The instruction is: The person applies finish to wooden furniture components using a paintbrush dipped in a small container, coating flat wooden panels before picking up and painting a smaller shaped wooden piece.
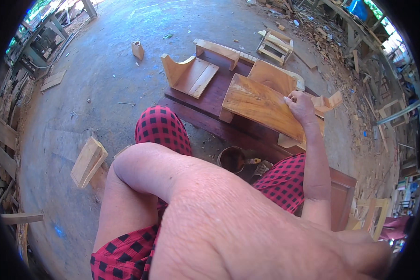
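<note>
The right grip [299,103] rests on a grained wooden board [256,103] above a dark reddish bench [205,106].

Low dark-red wooden table [210,105], left: curved brown wooden piece [193,78].
Table, right: broad rectangular brown wooden board [256,102], under the right hand [301,105].
Grey floor [102,70], near: round dark tub [231,159], at the table's near side.
Floor, left: pale angular wooden block [88,161], left of the red-checked knee [162,127].
Floor, far: small pale wooden frame [275,46], beyond the table.
</note>
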`<state>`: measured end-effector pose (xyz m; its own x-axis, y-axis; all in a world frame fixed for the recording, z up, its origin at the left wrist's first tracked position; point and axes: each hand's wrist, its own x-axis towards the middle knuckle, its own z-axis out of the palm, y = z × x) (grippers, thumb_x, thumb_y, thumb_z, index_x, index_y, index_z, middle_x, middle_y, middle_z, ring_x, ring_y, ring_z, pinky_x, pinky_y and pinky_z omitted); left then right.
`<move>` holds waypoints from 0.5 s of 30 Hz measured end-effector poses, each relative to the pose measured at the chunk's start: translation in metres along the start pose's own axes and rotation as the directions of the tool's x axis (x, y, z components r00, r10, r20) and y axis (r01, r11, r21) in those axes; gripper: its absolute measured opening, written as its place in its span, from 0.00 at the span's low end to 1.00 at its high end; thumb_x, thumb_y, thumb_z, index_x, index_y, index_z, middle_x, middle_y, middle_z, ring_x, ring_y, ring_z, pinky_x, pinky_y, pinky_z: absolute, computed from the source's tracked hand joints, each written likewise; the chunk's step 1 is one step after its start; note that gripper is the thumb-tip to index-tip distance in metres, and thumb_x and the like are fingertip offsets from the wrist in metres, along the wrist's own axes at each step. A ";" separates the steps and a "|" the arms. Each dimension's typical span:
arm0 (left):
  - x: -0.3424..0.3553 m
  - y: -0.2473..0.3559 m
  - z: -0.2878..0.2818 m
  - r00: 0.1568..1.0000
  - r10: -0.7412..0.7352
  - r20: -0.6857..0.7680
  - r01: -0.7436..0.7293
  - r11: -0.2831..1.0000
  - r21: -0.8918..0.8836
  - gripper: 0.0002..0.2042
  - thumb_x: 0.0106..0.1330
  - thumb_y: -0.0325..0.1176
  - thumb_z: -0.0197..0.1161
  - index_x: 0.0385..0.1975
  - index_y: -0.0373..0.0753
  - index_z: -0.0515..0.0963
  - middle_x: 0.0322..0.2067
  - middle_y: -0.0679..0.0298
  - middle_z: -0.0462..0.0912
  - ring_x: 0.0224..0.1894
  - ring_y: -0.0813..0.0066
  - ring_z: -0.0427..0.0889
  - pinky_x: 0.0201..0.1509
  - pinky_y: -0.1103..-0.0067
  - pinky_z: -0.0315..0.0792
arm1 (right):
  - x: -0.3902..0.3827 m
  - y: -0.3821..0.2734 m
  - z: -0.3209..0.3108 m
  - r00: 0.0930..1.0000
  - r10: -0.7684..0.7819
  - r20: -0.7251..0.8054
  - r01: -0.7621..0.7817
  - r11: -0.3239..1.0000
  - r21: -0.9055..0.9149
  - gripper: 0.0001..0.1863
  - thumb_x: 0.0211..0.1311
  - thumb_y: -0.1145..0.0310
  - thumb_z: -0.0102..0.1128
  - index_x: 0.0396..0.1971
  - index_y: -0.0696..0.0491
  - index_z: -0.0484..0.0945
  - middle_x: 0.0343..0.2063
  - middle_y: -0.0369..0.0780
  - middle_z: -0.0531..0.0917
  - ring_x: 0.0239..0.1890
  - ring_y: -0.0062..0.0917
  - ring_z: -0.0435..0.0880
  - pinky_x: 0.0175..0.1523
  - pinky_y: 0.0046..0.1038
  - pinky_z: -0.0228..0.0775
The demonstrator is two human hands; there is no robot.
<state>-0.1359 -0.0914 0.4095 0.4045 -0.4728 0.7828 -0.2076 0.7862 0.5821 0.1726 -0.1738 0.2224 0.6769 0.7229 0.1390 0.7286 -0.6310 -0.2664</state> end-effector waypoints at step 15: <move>-0.144 -0.059 -0.114 -0.064 -0.726 -0.685 0.468 -0.628 0.622 0.33 0.54 0.49 0.62 0.61 0.48 0.64 0.54 0.52 0.70 0.61 0.47 0.64 0.57 0.47 0.59 | 0.008 -0.065 0.011 0.967 -0.236 -0.097 0.253 0.936 0.244 0.12 0.54 0.62 0.63 0.25 0.56 0.76 0.21 0.45 0.80 0.25 0.30 0.80 0.32 0.29 0.70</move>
<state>-0.0797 -0.0245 0.2375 0.7349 -0.2679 -0.6230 -0.2343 -0.9624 0.1375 0.1291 -0.1237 0.2301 0.4931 0.8204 0.2896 0.8275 -0.3395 -0.4472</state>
